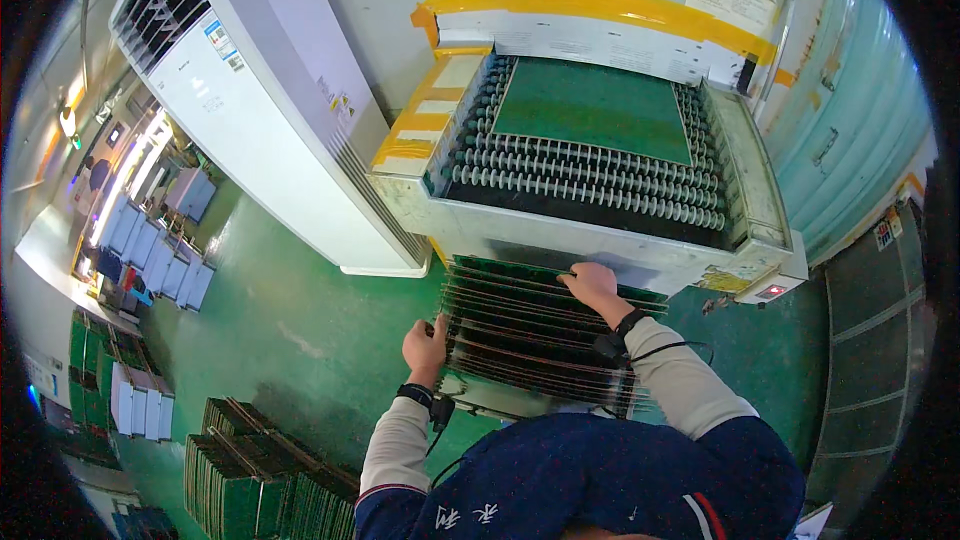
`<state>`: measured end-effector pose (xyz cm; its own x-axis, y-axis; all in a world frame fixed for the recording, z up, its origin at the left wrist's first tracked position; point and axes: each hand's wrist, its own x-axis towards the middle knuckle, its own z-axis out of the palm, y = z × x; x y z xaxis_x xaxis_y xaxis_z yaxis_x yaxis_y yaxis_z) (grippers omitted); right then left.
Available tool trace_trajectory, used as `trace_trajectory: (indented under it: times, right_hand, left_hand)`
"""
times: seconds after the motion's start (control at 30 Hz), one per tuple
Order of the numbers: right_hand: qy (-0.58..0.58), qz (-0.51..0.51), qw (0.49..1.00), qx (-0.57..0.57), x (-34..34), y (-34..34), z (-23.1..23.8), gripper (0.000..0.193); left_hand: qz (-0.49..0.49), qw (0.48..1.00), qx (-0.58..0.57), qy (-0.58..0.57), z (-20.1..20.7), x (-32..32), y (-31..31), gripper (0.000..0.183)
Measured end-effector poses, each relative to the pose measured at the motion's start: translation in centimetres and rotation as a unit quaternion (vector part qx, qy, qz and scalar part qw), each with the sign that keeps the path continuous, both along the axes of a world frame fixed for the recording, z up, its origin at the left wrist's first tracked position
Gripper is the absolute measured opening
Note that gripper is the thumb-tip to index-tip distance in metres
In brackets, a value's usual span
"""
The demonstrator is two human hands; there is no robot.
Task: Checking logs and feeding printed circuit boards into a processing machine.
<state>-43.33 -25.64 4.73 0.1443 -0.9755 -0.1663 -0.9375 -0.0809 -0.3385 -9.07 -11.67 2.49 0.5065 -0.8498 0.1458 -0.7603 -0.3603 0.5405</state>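
Note:
A row of thin green panels (500, 275), like circuit boards, stands on edge in a rack (515, 402) in front of my body. My right hand (594, 292) is closed, its fingertips pinching the top edge of a panel at the far part of the row. At the left ends of the panels, my left hand (425, 350) has its fingers bent around a panel edge; part of its grip is hidden. Beyond the rack, one large green board (595, 108) lies flat on the white rollers (590, 180) of a conveyor machine (560, 230).
A tall white air conditioner (270, 110) stands left of the machine. More upright panels (250, 480) are racked on the green floor at the lower left. A dark panelled cabinet (870, 340) is at the right, below a pale blue curtain (850, 120). Wrist straps with cables sit on both wrists.

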Motion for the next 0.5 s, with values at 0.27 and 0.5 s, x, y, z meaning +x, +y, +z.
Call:
trace_trajectory:
  times: [0.27,0.5]
  right_hand:
    - [-0.007,-0.004,1.000,-0.004,0.11,0.02,-0.37,0.047]
    - [-0.004,0.002,1.000,0.000,0.16,0.18,0.24,0.045]
  left_hand:
    - [0.000,1.000,0.006,0.007,0.37,-0.14,0.06,0.059]
    - [-0.001,1.000,0.001,0.005,0.30,-0.14,0.12,0.059]
